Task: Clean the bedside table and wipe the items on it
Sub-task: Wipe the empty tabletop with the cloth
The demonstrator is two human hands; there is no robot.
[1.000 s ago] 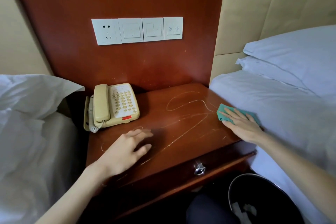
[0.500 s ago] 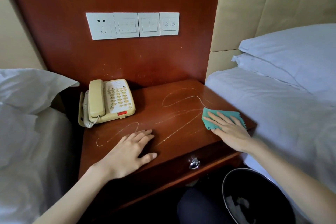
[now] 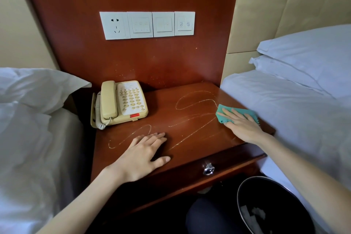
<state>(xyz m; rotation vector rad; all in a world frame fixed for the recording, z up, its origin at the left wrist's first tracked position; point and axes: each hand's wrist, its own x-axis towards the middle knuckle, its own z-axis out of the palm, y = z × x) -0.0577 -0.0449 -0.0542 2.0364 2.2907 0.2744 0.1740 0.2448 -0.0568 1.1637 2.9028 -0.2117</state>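
bedside table: red-brown wood top, set between two beds; pale looping streak marks are seen across the top from front left to back right.
drawer: seen just under the top's front edge, with a round metal knob.
cloth: teal, with a zigzag edge on its right side; laid flat on the top near the right edge, mostly covered by the right hand.
right hand: palm down, fingers straight and spread flat; pressed onto the cloth, nothing gripped.
left hand: palm down, fingers extended and together, thumb out to the side; rested flat on the bare top near the front edge, nothing held. One streak loop is seen just beside its fingertips.
telephone: beige, corded, handset on the cradle at its left side, keypad on the right, red label near the front edge; placed at the back left corner of the top, well apart from both hands.
wall panel: red-brown, behind the table; a row of white plates is mounted on it, one socket and switches.
left bed: white linen, crumpled.
right bed: white linen, stacked pillows at the head.
bin: dark, round, on the floor below the table's right front; pale scraps are seen inside.
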